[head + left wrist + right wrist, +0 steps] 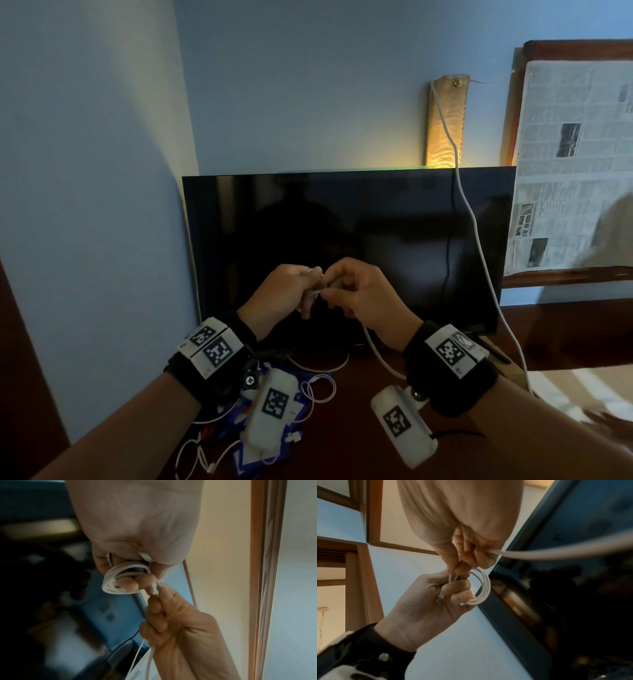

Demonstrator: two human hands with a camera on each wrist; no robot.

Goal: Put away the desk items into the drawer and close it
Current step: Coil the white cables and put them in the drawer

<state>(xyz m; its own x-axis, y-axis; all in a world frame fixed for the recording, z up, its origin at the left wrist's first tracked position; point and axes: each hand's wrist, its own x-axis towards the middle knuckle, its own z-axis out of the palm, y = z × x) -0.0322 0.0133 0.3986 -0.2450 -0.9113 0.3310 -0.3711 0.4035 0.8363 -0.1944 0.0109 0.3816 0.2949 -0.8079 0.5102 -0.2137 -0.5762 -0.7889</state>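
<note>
A thin white charging cable (120,582) is wound into a small coil around the fingers of my left hand (130,580). One of its plugs (145,556) sticks out by the palm. My right hand (157,592) comes up from below and pinches the cable's loose end right beside the coil. In the head view, my left hand (308,294) and right hand (334,291) meet in mid-air before the dark monitor (394,240). From the right wrist, the coil (482,586) loops around the left hand's curled fingers (458,589). No drawer is in view.
Below my wrists, loose white cords (320,387) and blue card-like items (246,459) lie on the dark wooden desk (342,428). A thick white cable (479,240) hangs from the wall across the monitor. A newspaper-covered frame (565,164) stands at the right.
</note>
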